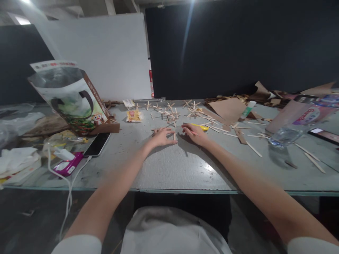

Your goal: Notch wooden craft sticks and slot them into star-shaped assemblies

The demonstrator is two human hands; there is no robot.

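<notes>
My left hand (162, 137) rests low over the tabletop, a short wooden stick (174, 136) between its thumb and fingers. Part of another stick pokes out by the back of this hand. To its right, my right hand (192, 132) is closed around a slim reddish pen-like tool (196, 133), whose exact kind is hard to make out. A yellow object (202, 127) lies just behind the right hand, partly covered by it. Beyond both hands stands a cluster of crossed wooden sticks (170, 113), and loose sticks (212, 123) are scattered to the right.
At left are a large printed bag (75, 102), a phone (97, 144) on a white cable and a purple device (68, 165). A small yellow packet (134, 116) lies farther back. Brown cardboard (229, 111), a glue stick (248, 109) and a clear bottle (284, 135) occupy the right.
</notes>
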